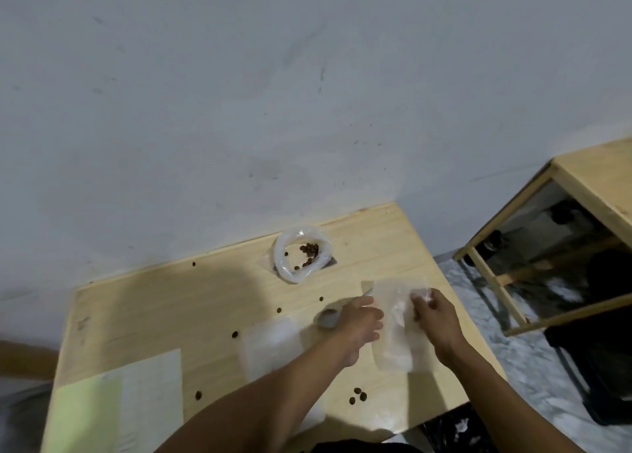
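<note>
The left hand (pixel 359 322) and right hand (pixel 436 319) each pinch the clear bag (pixel 396 329), low and right of middle over the desk (pixel 171 316); pull its top open slowly so it won't rip.

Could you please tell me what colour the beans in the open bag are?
Dark brown beans, clearest in the head view.

Eight loose beans (pixel 234 334), two clear pouches (pixel 393 345) — one open bag (pixel 286 270), two tables (pixel 154 309).
</note>
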### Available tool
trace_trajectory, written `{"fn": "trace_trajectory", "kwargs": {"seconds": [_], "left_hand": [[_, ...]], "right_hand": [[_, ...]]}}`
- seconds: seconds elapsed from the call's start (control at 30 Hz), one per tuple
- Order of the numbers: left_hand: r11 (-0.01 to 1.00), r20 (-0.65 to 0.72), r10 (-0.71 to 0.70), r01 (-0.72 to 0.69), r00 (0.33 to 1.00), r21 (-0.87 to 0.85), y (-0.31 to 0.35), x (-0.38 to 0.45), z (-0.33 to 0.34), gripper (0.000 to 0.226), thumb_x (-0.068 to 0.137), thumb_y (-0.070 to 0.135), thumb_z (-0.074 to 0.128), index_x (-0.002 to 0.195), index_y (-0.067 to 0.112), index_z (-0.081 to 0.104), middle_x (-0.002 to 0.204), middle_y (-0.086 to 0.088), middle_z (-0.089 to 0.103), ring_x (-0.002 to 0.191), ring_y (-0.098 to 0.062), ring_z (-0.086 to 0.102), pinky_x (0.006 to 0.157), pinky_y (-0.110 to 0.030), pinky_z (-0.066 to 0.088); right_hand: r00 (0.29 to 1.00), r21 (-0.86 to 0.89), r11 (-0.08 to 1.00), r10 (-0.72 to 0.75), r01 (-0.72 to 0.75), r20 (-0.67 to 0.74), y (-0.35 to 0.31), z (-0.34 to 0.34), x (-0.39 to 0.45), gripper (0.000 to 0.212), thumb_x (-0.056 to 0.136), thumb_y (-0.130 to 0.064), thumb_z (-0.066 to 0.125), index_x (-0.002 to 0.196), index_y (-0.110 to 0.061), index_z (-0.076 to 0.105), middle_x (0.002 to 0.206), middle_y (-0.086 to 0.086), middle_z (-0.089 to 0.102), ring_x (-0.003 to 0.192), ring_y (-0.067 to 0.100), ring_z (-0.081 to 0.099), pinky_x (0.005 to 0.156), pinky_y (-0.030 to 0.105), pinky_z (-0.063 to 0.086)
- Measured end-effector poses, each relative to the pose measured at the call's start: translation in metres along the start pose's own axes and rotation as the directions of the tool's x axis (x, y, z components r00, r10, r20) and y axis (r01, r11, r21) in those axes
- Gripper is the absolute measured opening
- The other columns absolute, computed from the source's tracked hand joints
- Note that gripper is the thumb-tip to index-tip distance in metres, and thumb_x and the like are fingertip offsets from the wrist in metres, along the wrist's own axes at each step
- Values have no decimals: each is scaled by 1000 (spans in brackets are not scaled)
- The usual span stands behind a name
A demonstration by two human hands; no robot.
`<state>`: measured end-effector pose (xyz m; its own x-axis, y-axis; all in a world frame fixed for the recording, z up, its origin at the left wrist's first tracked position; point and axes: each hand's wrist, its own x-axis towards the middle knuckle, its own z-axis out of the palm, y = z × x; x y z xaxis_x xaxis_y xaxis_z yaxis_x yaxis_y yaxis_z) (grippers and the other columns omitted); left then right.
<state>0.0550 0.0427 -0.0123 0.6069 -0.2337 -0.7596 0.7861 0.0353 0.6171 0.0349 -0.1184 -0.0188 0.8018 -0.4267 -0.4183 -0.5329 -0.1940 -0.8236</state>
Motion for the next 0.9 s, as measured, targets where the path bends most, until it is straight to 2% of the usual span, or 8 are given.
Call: {"fn": "trace_trajectory", "kwargs": {"seconds": [0.17, 0.23, 0.37, 0.47, 0.57, 0.73, 0.83, 0.9], "left_hand": [[970, -143, 215, -228, 966, -86, 39, -18, -26, 17, 92, 16, 62, 108, 22, 62, 110, -4, 61, 93, -18, 61, 76, -28, 55], [931, -189, 254, -293, 949, -219, 63, -32, -38, 14, 93, 22, 64, 106, 18, 65, 107, -5, 61, 99, -19, 61, 89, -34, 56], [824, -159, 337, -373, 928, -427, 100, -62, -69, 37, 93, 30, 65, 120, 5, 62, 125, -15, 62, 116, -30, 62, 97, -42, 54], [794, -144, 383, -405, 912, -454, 112, -84, -89, 31, 96, 22, 61, 122, 5, 60, 117, -14, 68, 105, -29, 68, 87, -39, 57], [786, -177, 415, -449, 893, -425, 114, -95, -106, 25, 95, 20, 63, 117, 9, 61, 112, -14, 69, 104, -30, 68, 84, -39, 56], [795, -234, 456, -511, 859, -327, 106, -101, -118, 12, 95, 15, 62, 104, 7, 65, 117, -24, 67, 108, -34, 67, 87, -42, 56], [795, -246, 482, -538, 841, -281, 101, -100, -118, 11, 96, 14, 61, 102, 6, 64, 113, -33, 63, 104, -38, 68, 92, -46, 55], [801, -258, 486, -544, 835, -250, 100, -98, -117, 10, 97, 13, 59, 100, 6, 64, 109, -35, 62, 106, -39, 67, 95, -47, 54]], "right_hand": [[974, 180, 971, -184, 158, 133, -63, 19, -11, 12, 97, -20, 58, 100, -16, 69, 84, 8, 68, 75, 22, 62, 70, 36, 48], [936, 198, 949, -286, 246, 206, -89, 29, -19, 15, 97, -19, 59, 103, -22, 72, 91, 5, 72, 83, 19, 66, 75, 34, 50], [787, 158, 878, -476, 452, 393, -123, 53, -33, 28, 97, -12, 58, 118, -26, 71, 115, -15, 70, 109, 4, 63, 90, 26, 50], [669, 99, 797, -561, 596, 488, -138, 68, -42, 37, 92, -23, 67, 128, -33, 63, 127, -22, 61, 120, 2, 56, 92, 24, 47], [611, 106, 776, -565, 621, 555, -151, 79, -50, 43, 85, -35, 71, 128, -36, 62, 131, -25, 57, 123, 0, 52, 96, 24, 44], [635, 174, 817, -544, 550, 548, -159, 98, -60, 26, 90, -43, 63, 114, -35, 68, 116, -17, 67, 108, 10, 61, 89, 25, 50], [662, 175, 833, -528, 524, 531, -158, 107, -62, 20, 90, -36, 69, 109, -30, 67, 104, -8, 72, 103, 11, 65, 87, 37, 53], [678, 173, 846, -512, 504, 528, -159, 109, -63, 17, 91, -32, 69, 107, -27, 66, 100, -9, 72, 100, 8, 66, 86, 35, 53]]}}
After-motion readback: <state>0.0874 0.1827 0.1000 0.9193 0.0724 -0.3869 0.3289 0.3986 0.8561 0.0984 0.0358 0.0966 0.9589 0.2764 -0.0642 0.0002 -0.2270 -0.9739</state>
